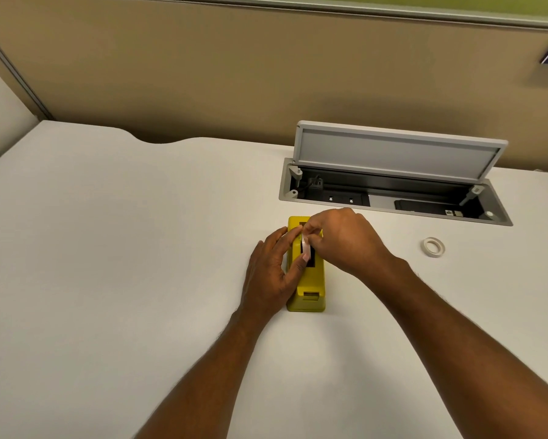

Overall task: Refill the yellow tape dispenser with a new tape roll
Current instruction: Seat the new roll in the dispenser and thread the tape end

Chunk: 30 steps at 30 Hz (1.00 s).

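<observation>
The yellow tape dispenser (310, 288) stands lengthwise on the white desk, its cutter end toward me. A tape roll (306, 247) sits on edge in the dispenser's top slot. My left hand (271, 274) holds the dispenser's left side, with its thumb on the roll. My right hand (345, 239) reaches over the far end and pinches the top of the roll with its fingertips. A second, pale tape roll (433, 247) lies flat on the desk to the right, apart from both hands.
An open cable box (393, 198) with its grey lid (396, 153) tilted up is sunk into the desk just behind the dispenser. A beige partition wall runs along the back. The white desk (124, 248) extends to the left and toward me.
</observation>
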{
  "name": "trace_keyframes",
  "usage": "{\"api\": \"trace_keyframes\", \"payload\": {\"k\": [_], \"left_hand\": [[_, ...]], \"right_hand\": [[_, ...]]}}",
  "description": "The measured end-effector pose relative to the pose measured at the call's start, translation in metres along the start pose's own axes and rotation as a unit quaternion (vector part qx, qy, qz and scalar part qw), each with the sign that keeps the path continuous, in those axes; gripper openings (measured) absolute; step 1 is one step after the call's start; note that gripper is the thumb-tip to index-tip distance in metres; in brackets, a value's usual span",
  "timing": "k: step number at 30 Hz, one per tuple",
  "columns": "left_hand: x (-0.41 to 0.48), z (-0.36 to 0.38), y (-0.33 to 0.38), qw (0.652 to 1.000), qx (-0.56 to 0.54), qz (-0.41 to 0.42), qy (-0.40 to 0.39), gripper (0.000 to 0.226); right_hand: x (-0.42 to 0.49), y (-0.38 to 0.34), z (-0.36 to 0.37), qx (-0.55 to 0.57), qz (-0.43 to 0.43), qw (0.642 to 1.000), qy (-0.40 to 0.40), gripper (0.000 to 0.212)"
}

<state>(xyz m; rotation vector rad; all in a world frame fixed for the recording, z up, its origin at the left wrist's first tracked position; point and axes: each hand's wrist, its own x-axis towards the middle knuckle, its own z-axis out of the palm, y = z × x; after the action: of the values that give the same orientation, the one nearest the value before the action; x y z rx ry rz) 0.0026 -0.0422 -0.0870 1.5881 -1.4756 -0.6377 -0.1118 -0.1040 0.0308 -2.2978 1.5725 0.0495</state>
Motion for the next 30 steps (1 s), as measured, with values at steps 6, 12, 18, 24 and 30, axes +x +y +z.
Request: {"api": "trace_keyframes", "payload": {"k": [6,12,18,24,30], "left_hand": [[0.000,-0.001,0.002,1.000,0.001,-0.006,-0.003,0.064],[0.001,0.000,0.000,1.000,0.008,-0.006,-0.003,0.065],[0.000,-0.001,0.001,1.000,0.007,-0.004,-0.003,0.058],[0.001,-0.002,0.000,1.000,0.011,-0.002,-0.004,0.063],[0.002,-0.001,0.000,1.000,0.015,-0.004,-0.009,0.064]], "right_hand": [[-0.003,0.001,0.002,-0.008,-0.005,1.000,-0.006,0.033],[-0.002,0.003,0.004,0.005,-0.008,1.000,0.023,0.027],[0.003,0.004,0.006,0.014,0.001,1.000,0.017,0.031],[0.007,0.005,0.005,0.033,0.001,0.999,0.005,0.033],[0.009,0.007,0.007,0.081,0.007,0.996,0.034,0.026]]}}
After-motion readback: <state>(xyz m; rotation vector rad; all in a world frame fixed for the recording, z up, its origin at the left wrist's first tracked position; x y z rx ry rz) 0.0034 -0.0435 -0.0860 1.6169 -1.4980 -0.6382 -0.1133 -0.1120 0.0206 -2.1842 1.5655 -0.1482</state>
